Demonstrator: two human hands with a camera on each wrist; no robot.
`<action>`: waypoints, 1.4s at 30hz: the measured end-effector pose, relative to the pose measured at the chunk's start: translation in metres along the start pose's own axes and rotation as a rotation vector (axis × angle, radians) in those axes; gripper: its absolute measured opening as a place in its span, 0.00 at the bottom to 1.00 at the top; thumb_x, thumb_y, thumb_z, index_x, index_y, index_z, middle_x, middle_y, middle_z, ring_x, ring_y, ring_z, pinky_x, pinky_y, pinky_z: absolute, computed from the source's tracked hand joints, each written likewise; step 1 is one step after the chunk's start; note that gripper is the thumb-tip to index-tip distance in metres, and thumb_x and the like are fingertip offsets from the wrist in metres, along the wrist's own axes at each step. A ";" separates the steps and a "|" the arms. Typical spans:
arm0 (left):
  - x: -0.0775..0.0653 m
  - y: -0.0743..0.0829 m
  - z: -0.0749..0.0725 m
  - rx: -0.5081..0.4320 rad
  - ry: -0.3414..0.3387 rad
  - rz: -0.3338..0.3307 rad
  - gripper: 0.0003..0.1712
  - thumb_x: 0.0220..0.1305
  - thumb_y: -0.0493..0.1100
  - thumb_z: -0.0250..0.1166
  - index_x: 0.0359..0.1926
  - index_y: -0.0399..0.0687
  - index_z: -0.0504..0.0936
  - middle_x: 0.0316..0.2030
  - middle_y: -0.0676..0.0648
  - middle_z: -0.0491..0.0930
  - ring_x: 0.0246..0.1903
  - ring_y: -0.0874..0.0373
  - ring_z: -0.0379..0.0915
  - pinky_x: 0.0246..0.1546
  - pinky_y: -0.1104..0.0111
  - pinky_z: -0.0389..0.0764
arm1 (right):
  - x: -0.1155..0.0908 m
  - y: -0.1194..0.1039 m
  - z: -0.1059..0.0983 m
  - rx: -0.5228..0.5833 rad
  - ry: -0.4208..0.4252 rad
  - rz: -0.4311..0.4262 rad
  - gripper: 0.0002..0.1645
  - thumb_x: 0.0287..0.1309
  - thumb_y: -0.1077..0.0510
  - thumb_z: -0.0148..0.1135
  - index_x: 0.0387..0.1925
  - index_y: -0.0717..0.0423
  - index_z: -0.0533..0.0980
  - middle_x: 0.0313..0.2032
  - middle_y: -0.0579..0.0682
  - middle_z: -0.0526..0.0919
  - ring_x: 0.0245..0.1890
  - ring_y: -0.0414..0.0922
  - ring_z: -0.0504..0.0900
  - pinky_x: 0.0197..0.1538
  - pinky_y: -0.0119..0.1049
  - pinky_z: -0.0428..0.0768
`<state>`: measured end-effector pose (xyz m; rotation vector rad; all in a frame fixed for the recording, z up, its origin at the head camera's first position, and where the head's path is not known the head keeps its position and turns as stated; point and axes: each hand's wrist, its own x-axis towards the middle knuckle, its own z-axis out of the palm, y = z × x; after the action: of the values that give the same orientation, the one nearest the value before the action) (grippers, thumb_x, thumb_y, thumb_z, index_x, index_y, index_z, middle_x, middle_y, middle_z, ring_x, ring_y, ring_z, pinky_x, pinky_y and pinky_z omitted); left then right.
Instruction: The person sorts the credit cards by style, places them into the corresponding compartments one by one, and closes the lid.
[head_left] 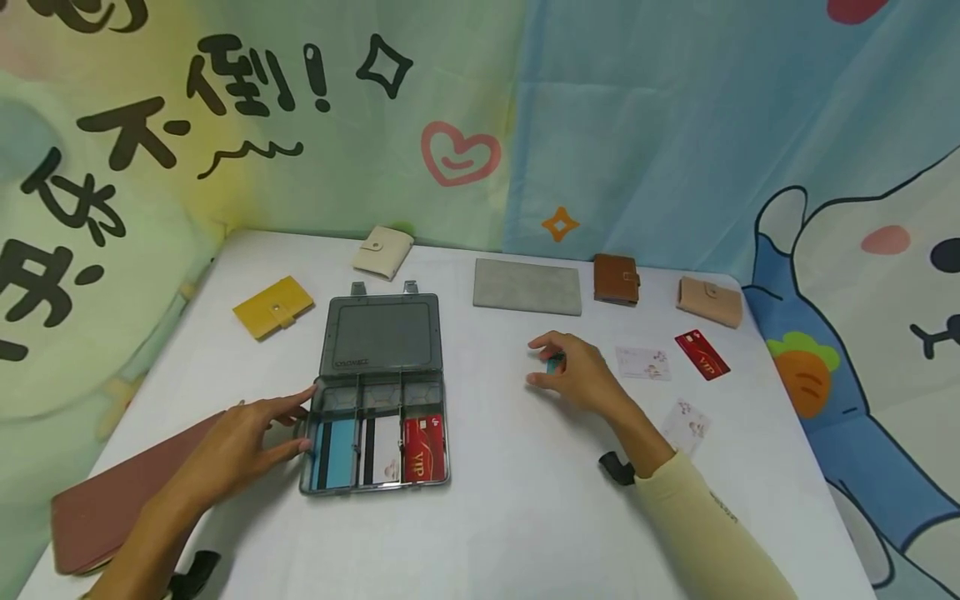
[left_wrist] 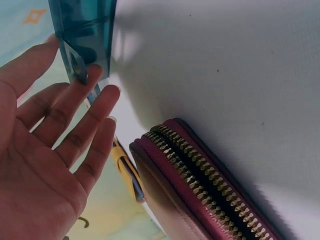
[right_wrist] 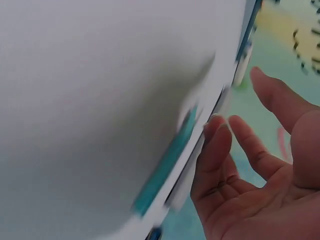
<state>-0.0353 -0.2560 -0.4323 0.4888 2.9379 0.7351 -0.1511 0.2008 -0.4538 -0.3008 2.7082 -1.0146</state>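
Note:
A transparent grey compartment case (head_left: 381, 333) lies with its lid folded back. Blue cards (head_left: 341, 452), white cards (head_left: 386, 450) and red VIP cards (head_left: 424, 448) sit side by side in its lower compartments. My left hand (head_left: 243, 442) rests its thumb and fingertips against the left edge of the case; the left wrist view shows these fingers loosely extended at the case's side (left_wrist: 90, 35). Over the table to the right, my right hand (head_left: 577, 371) hovers above a blue card (right_wrist: 167, 162), its thumb and fingers spread apart and mostly covering the card in the head view.
A red VIP card (head_left: 702, 354) and white flowered cards (head_left: 642, 363) lie right of my right hand. Along the back are yellow (head_left: 273, 307), cream (head_left: 383, 252), grey (head_left: 527, 286), brown (head_left: 616, 279) and tan (head_left: 709, 301) wallets. A reddish-brown zip wallet (head_left: 112, 508) lies beneath my left forearm.

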 end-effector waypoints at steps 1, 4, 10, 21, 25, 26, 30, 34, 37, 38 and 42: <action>0.000 0.000 0.000 0.001 -0.001 -0.003 0.40 0.56 0.47 0.75 0.69 0.46 0.73 0.45 0.48 0.87 0.41 0.54 0.82 0.40 0.56 0.78 | 0.000 0.005 -0.006 -0.026 0.011 0.020 0.30 0.54 0.50 0.76 0.58 0.46 0.77 0.49 0.51 0.80 0.34 0.46 0.75 0.37 0.37 0.75; 0.000 0.001 0.000 0.003 0.004 -0.003 0.39 0.56 0.46 0.75 0.68 0.46 0.73 0.45 0.48 0.87 0.41 0.54 0.82 0.40 0.57 0.77 | 0.000 0.020 -0.021 -0.084 0.028 0.075 0.32 0.53 0.50 0.76 0.59 0.46 0.76 0.52 0.53 0.77 0.40 0.50 0.75 0.41 0.42 0.76; -0.001 0.000 0.001 -0.002 0.002 -0.005 0.40 0.56 0.47 0.75 0.69 0.46 0.73 0.45 0.48 0.87 0.41 0.53 0.82 0.40 0.56 0.77 | 0.001 0.040 -0.033 -0.185 0.022 0.138 0.32 0.52 0.48 0.77 0.57 0.50 0.76 0.54 0.59 0.73 0.54 0.57 0.73 0.55 0.57 0.73; -0.001 -0.001 0.001 -0.001 0.002 -0.005 0.39 0.56 0.47 0.75 0.69 0.46 0.73 0.45 0.48 0.87 0.41 0.54 0.82 0.40 0.56 0.78 | 0.004 0.019 -0.012 -0.160 -0.037 0.058 0.20 0.48 0.52 0.79 0.39 0.50 0.77 0.37 0.50 0.76 0.39 0.47 0.73 0.43 0.42 0.72; -0.001 0.000 0.002 0.006 -0.005 -0.015 0.40 0.56 0.47 0.75 0.69 0.47 0.73 0.45 0.48 0.87 0.41 0.53 0.82 0.42 0.54 0.77 | 0.003 0.003 0.003 -0.072 -0.094 -0.070 0.09 0.59 0.57 0.71 0.37 0.49 0.77 0.30 0.46 0.78 0.31 0.44 0.74 0.37 0.37 0.72; -0.001 0.000 0.002 0.010 -0.009 -0.021 0.40 0.56 0.47 0.75 0.69 0.47 0.72 0.45 0.48 0.87 0.41 0.53 0.82 0.43 0.53 0.77 | 0.003 -0.001 0.007 -0.040 -0.111 -0.100 0.07 0.61 0.58 0.69 0.38 0.49 0.77 0.30 0.47 0.78 0.30 0.43 0.73 0.37 0.36 0.72; -0.001 -0.001 0.002 0.012 -0.017 -0.038 0.40 0.56 0.46 0.75 0.69 0.47 0.72 0.44 0.49 0.87 0.42 0.53 0.82 0.44 0.53 0.77 | 0.004 -0.019 0.020 0.111 -0.165 -0.171 0.14 0.68 0.62 0.59 0.53 0.49 0.74 0.32 0.50 0.76 0.23 0.42 0.72 0.30 0.33 0.74; -0.001 -0.001 0.002 0.008 -0.017 -0.036 0.40 0.56 0.46 0.75 0.69 0.47 0.72 0.44 0.48 0.87 0.42 0.52 0.82 0.43 0.52 0.78 | 0.002 -0.043 0.032 0.273 -0.203 -0.190 0.25 0.72 0.63 0.53 0.66 0.41 0.67 0.35 0.53 0.74 0.14 0.45 0.73 0.21 0.34 0.75; -0.001 -0.001 0.002 0.011 -0.013 -0.030 0.40 0.56 0.46 0.75 0.69 0.47 0.72 0.44 0.48 0.87 0.41 0.53 0.82 0.44 0.52 0.78 | -0.002 -0.062 0.043 0.372 -0.238 -0.197 0.28 0.73 0.62 0.52 0.68 0.35 0.66 0.36 0.54 0.75 0.13 0.47 0.75 0.19 0.34 0.75; -0.001 -0.001 0.002 0.012 -0.010 -0.027 0.40 0.56 0.46 0.75 0.69 0.47 0.72 0.44 0.49 0.87 0.41 0.53 0.82 0.44 0.52 0.78 | -0.004 -0.068 0.047 0.401 -0.253 -0.202 0.28 0.73 0.62 0.52 0.68 0.34 0.66 0.36 0.54 0.75 0.13 0.48 0.75 0.18 0.34 0.75; -0.001 -0.001 0.002 0.017 0.002 -0.012 0.40 0.55 0.46 0.75 0.69 0.47 0.73 0.43 0.49 0.87 0.41 0.53 0.82 0.43 0.54 0.78 | -0.011 -0.092 0.065 0.497 -0.323 -0.223 0.28 0.73 0.61 0.52 0.67 0.32 0.67 0.36 0.54 0.74 0.12 0.49 0.75 0.18 0.40 0.78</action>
<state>-0.0344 -0.2562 -0.4341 0.4724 2.9486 0.7098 -0.1125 0.0957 -0.4384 -0.6155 2.0873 -1.5058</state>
